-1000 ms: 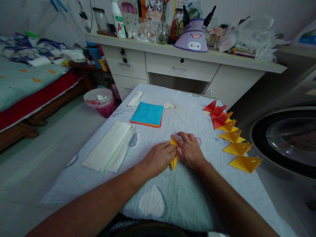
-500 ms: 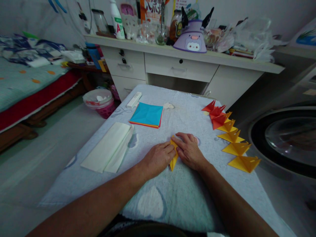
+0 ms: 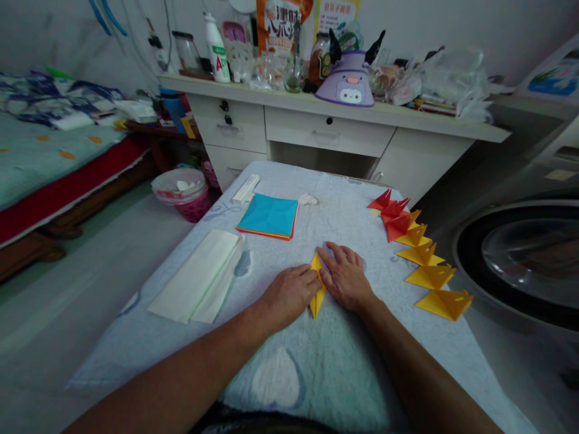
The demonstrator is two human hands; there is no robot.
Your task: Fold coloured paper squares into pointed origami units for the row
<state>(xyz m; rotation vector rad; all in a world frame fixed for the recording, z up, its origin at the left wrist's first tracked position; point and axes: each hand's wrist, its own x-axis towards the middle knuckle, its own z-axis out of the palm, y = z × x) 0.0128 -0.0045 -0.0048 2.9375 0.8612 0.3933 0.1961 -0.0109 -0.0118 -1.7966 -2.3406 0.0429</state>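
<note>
A folded yellow origami paper (image 3: 318, 301), a narrow diamond with a centre crease, lies flat on the cloth-covered table in front of me. My left hand (image 3: 292, 293) presses it down from the left, fingers together over its middle. From the right, my right hand (image 3: 347, 277) rests flat with fingers spread, its thumb and index fingertip at the paper's right edge. The fingertips hide the paper's middle. Farther right stands a row of finished folded pieces, several yellow ones (image 3: 446, 303) and red ones (image 3: 400, 226).
Beyond my left hand lie a stack of square coloured paper (image 3: 269, 216), blue on top, a folded whitish sheet (image 3: 199, 277) and a small white box (image 3: 246, 189). A crumpled white scrap (image 3: 308, 199) is near the stack. A cluttered white desk (image 3: 294, 99) borders the far side; a washing machine (image 3: 520, 241) stands right.
The view has tilted slightly upward. My right index finger has shifted from the paper's upper part to its right edge, showing more of the yellow tip. The left hand stays on the paper.
</note>
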